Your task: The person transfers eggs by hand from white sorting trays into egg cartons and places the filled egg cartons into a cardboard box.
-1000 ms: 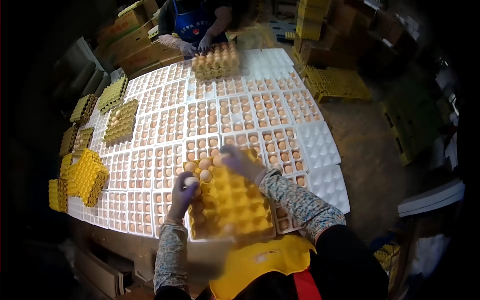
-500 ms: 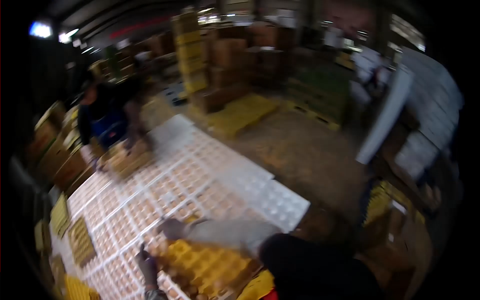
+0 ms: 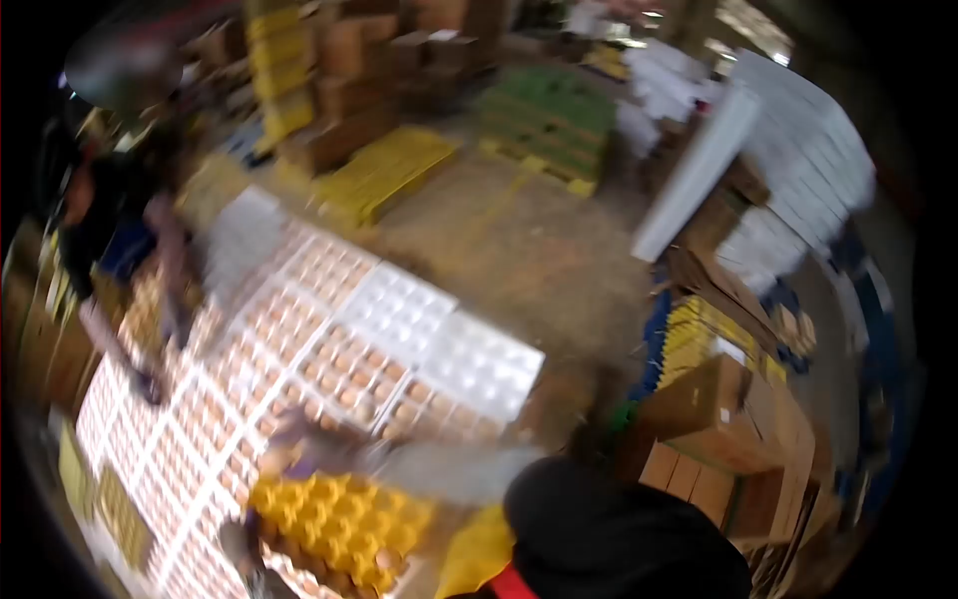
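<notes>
A yellow egg tray (image 3: 344,514) with moulded cups lies tilted low in the view, over an open cardboard box. A brown egg (image 3: 385,561) shows at its near side. My left hand (image 3: 239,547), dark-gloved, is closed at the tray's left corner. My right hand (image 3: 304,439) reaches across the tray's far edge from a grey sleeve, low over the eggs; motion smears its fingers, and I cannot tell whether it grips anything. Beyond both hands spread white trays filled with brown eggs (image 3: 349,374).
White egg trays without eggs (image 3: 486,361) line the right edge of the egg-covered surface. At the far left a person (image 3: 125,230) bends over the eggs. Cardboard boxes (image 3: 714,409) stand on the right. A yellow pallet (image 3: 389,172) and a green-topped stack (image 3: 549,115) stand on the floor behind.
My view has swung right and down, so the surroundings sit further left. Both hands stay by the yellow tray's left end. The other person's arms reach lower over the eggs.
</notes>
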Tool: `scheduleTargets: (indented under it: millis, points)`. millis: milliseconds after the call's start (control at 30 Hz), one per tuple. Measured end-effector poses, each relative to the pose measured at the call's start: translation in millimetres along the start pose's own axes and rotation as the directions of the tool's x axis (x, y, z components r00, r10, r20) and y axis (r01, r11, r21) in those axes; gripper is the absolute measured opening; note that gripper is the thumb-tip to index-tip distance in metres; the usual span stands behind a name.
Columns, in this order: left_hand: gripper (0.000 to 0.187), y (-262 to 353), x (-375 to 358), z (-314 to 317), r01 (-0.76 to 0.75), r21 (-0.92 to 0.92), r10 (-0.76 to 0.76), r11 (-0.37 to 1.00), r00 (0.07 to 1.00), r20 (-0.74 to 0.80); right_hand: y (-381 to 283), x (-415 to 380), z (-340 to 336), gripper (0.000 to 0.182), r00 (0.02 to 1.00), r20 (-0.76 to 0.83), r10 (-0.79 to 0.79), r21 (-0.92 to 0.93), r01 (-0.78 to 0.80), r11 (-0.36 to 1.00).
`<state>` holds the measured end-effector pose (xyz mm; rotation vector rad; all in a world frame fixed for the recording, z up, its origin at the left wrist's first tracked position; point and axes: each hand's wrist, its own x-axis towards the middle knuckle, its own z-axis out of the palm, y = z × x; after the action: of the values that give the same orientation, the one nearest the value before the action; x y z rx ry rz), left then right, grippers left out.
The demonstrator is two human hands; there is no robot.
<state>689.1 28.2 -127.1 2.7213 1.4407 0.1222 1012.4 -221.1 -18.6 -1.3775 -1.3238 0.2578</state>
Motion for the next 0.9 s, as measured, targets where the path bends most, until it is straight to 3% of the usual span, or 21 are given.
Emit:
scheduleTargets:
  millis: [33,67,100,133,167,200,233,267,300,333,367,400,433,500,533,667,733,767,833,867,900]
  points:
    - [0.057,46.6,-6.9,-69.5,0.179,-0.215,-0.118,0.960,0.956,0.267,8.5,-13.5,-22.2,0.035,0.988,-0.125,0.091,0.219,-0.062,0.974]
    - [0.052,47.0,-18.9,-79.0,0.226,-0.405,-0.151,0.886,0.966,0.209,37.6,-39.2,-41.0,0.029,0.919,-0.133,0.372,0.666,-0.195,0.720]
    - [0.048,50.3,-29.8,-83.0,0.236,-0.584,-0.189,0.777,0.972,0.142,36.9,-57.1,-110.1,0.037,0.896,-0.099,0.432,0.478,-0.338,0.810]
    - [0.043,64.7,-37.6,-99.2,0.219,-0.572,-0.232,0.790,0.971,0.052,45.4,-77.0,-157.7,0.048,0.792,-0.241,0.561,0.174,-0.534,0.828]
    - [0.038,88.6,-46.6,-119.1,0.199,-0.559,-0.266,0.805,0.963,-0.040,90.7,-105.1,-193.9,0.042,0.784,-0.283,0.553,0.342,-0.456,0.822]
    - [0.032,116.7,-50.0,-132.7,0.067,-0.347,-0.110,0.936,0.988,-0.104,98.8,-113.4,-243.2,0.041,0.846,-0.282,0.452,0.011,-0.468,0.883]
    - [0.030,194.6,-56.3,-160.1,0.106,-0.554,-0.211,0.826,0.969,-0.130,105.4,-121.1,-292.3,0.040,0.897,-0.277,0.345,-0.321,-0.425,0.846]
    - [0.033,255.2,-52.0,-169.1,-0.037,-0.582,-0.049,0.812,0.990,-0.132,103.7,-114.0,-323.3,0.053,0.849,-0.167,0.502,-0.309,-0.528,0.791]
    - [0.034,314.0,-48.3,-163.7,-0.079,-0.715,0.044,0.695,0.997,-0.067,124.8,-101.5,-340.9,0.053,0.853,-0.124,0.507,-0.298,-0.520,0.801]
    - [0.041,361.3,-32.3,-151.9,-0.326,-0.617,0.335,0.716,0.936,-0.107,151.5,-90.8,-353.0,0.054,0.875,0.032,0.483,-0.439,-0.422,0.793]
    - [0.044,410.0,-18.1,-137.2,-0.397,-0.502,0.479,0.768,0.877,0.039,175.7,-79.7,-359.1,0.055,0.871,0.189,0.455,-0.554,-0.288,0.781]
    - [0.051,457.9,-5.8,-112.7,-0.268,-0.610,0.462,0.746,0.868,0.184,185.5,-64.8,-357.0,0.052,0.888,0.258,0.380,-0.575,-0.175,0.799]
    - [0.050,491.9,10.8,-73.2,-0.384,-0.621,0.545,0.683,0.834,0.084,194.8,-48.9,-355.0,0.049,0.897,0.324,0.301,-0.585,-0.060,0.809]
    - [0.049,542.6,49.8,-23.2,-0.429,-0.553,0.632,0.714,0.735,0.245,237.3,-35.7,-331.8,0.056,0.765,0.585,0.270,-0.609,0.194,0.769]
    - [0.050,560.8,64.1,-8.6,-0.425,-0.489,0.609,0.762,0.725,0.320,262.2,-31.4,-319.8,0.059,0.667,0.690,0.281,-0.593,0.298,0.748]
    - [0.053,572.9,79.2,8.1,-0.445,-0.358,0.569,0.821,0.692,0.445,265.3,-9.2,-326.2,0.050,0.619,0.713,0.328,-0.590,0.277,0.758]
    - [0.055,564.2,85.5,7.2,-0.351,-0.413,0.522,0.841,0.728,0.445,267.8,12.7,-346.9,0.045,0.648,0.741,0.178,-0.187,-0.055,0.981]
    - [0.054,561.5,93.9,15.6,-0.259,-0.522,0.478,0.813,0.809,0.343,274.6,12.3,-336.0,0.045,0.661,0.735,0.151,-0.172,-0.034,0.985]
    - [0.052,552.9,123.8,81.8,-0.037,-0.798,0.232,0.602,0.964,0.130,290.1,18.4,-294.8,0.041,0.884,0.266,0.385,0.074,-0.417,0.906]
    - [0.039,567.7,133.6,68.1,-0.012,-0.781,0.108,0.624,0.992,0.071,280.2,40.5,-288.1,0.041,0.916,0.241,0.320,0.087,-0.349,0.933]
    - [0.027,583.1,133.5,61.2,0.025,-0.774,-0.018,0.632,1.000,0.018,257.2,52.4,-288.4,0.036,0.893,0.284,0.350,-0.111,-0.332,0.937]
